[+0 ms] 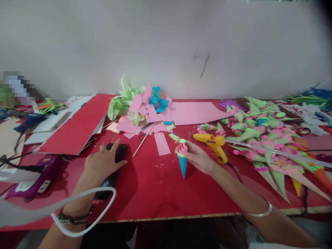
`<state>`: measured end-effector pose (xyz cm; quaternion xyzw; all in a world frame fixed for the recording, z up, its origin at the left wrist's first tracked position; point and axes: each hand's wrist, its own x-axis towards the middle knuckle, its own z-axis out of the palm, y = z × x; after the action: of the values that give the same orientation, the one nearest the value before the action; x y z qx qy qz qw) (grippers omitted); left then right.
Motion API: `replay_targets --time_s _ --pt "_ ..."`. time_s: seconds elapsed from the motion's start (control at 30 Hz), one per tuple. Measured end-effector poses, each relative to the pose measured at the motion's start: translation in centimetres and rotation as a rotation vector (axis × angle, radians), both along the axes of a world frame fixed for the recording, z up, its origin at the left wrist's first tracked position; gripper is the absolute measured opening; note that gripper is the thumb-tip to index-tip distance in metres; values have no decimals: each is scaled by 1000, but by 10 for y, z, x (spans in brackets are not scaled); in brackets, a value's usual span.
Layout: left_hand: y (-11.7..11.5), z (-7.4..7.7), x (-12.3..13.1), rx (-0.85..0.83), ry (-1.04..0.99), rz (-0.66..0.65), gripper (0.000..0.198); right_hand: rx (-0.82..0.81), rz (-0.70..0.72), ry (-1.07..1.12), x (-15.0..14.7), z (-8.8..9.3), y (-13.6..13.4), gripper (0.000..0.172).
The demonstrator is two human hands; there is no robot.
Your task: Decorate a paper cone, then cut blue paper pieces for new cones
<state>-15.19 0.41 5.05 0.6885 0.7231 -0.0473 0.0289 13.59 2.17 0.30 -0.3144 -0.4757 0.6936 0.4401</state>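
Observation:
Between the fingers of my right hand is a paper ice cream cone, its blue point downward, with a pink swirl and a light green dot on top. My left hand lies with spread fingers over a dark phone on the red table; whether it presses the phone I cannot tell. Just right of my right hand a yellow glue gun with a long clear glue stick rests on the table. A thin wooden stick and a pink paper strip lie between my hands.
Finished paper cones are heaped at the right. Green, pink and blue paper scraps pile against the wall. At the left are a red board, a purple power strip and a white cable looping above my left wrist.

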Motion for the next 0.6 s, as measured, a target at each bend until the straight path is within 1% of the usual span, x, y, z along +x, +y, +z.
replay_targets --time_s 0.07,0.1,0.13,0.17,0.23,0.3,0.4,0.5,0.6 --pt "-2 4 22 105 84 -37 69 47 -2 -34 0 0 0 39" --pt "-3 5 36 138 62 -59 67 70 -12 -52 0 1 0 40" --pt "-4 7 52 143 -4 -122 65 89 -31 -67 -1 3 0 40" --pt "-5 7 68 135 -116 -220 63 105 -58 -78 -2 5 -1 40" --pt "-5 6 97 66 -360 -409 61 135 -124 -83 -5 11 -2 38" --pt "-3 3 116 7 -577 -482 57 180 -171 -109 -9 18 -4 38" --pt "1 -6 124 14 -778 -449 44 266 -202 -179 -14 25 -8 41" --pt "3 -12 119 24 -849 -433 31 314 -221 -231 -20 26 -13 43" --pt "2 -14 114 11 -897 -445 25 341 -234 -273 -24 24 -15 45"
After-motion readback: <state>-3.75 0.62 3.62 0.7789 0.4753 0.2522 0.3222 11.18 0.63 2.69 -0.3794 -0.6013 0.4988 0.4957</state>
